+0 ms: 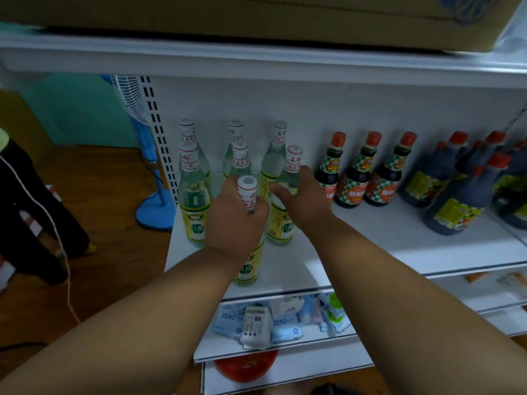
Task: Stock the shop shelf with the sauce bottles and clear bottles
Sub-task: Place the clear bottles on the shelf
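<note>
A: What's nearest?
B: A clear bottle (248, 246), white cap, yellow-green label, upright near the shelf's (370, 246) front edge. The left hand (236, 218) wraps its neck, grip closed on it.
A: And the right hand (302, 195)?
B: Fingers spread, touching a second bottle (283, 206) just behind. Sauce bottles (356, 172) stand rightward, near the back edge.

Shop: stocked white shelf (370, 252)
</note>
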The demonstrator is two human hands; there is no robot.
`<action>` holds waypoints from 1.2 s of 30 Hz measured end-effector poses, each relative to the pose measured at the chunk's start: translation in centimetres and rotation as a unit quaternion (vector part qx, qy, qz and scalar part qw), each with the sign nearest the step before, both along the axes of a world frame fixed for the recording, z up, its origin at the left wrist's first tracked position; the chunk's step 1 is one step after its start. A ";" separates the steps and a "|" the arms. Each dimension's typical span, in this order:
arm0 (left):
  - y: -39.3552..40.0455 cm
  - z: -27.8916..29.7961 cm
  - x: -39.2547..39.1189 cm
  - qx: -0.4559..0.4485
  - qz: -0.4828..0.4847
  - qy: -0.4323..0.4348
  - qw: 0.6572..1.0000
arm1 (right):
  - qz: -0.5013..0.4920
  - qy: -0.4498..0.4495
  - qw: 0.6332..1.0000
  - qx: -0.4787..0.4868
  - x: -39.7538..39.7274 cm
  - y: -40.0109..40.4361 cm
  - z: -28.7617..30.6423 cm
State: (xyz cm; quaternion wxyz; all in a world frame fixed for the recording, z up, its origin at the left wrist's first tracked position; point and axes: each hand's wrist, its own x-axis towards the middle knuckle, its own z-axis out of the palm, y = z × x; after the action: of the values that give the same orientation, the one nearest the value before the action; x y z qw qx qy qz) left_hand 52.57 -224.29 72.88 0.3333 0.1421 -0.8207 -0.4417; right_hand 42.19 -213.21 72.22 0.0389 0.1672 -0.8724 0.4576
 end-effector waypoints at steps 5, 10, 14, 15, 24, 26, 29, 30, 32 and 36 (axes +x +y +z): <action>-0.1 -0.2 0.1 0.003 -0.007 0.016 1.000 | -0.025 0.019 0.999 0.031 -0.9 -0.9 -0.1; -0.1 -0.1 0.0 -0.001 -0.007 0.013 1.000 | -0.034 0.020 0.999 0.023 -0.9 -1.2 -0.4; -0.1 -0.1 0.0 0.005 -0.007 0.011 1.000 | -0.025 0.015 0.999 0.017 -1.0 -1.2 -0.2; -0.1 -0.1 0.0 0.003 -0.007 0.011 1.000 | -0.023 0.014 1.000 0.016 -1.1 -1.3 -0.2; -0.5 0.2 0.3 0.008 -0.038 0.008 0.999 | -0.033 -0.045 0.998 0.003 -0.2 -1.2 -0.4; -0.7 0.3 0.4 0.016 -0.061 -0.002 0.998 | -0.050 -0.050 0.997 -0.008 1.0 -0.7 -1.1; -1.2 0.6 0.8 0.030 -0.110 -0.017 0.993 | -0.091 0.039 0.995 -0.018 3.8 0.2 -2.4; -1.4 0.6 1.0 0.027 -0.127 -0.019 0.991 | -0.096 0.055 0.993 -0.042 5.1 0.4 -2.5; -1.7 0.4 1.5 0.018 -0.141 -0.012 0.990 | -0.065 0.043 0.995 -0.061 7.3 0.3 -2.6; -2.5 -2.1 3.3 -0.004 -0.100 -0.029 0.995 | 0.070 -0.002 0.997 -0.027 9.8 -0.4 -3.1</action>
State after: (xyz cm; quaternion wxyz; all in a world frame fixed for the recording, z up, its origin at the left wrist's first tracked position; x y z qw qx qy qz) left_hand 55.85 -226.78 70.78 0.2639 0.0710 -0.8422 -0.4648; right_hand 51.99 -213.59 69.12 0.0095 0.2260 -0.8462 0.4825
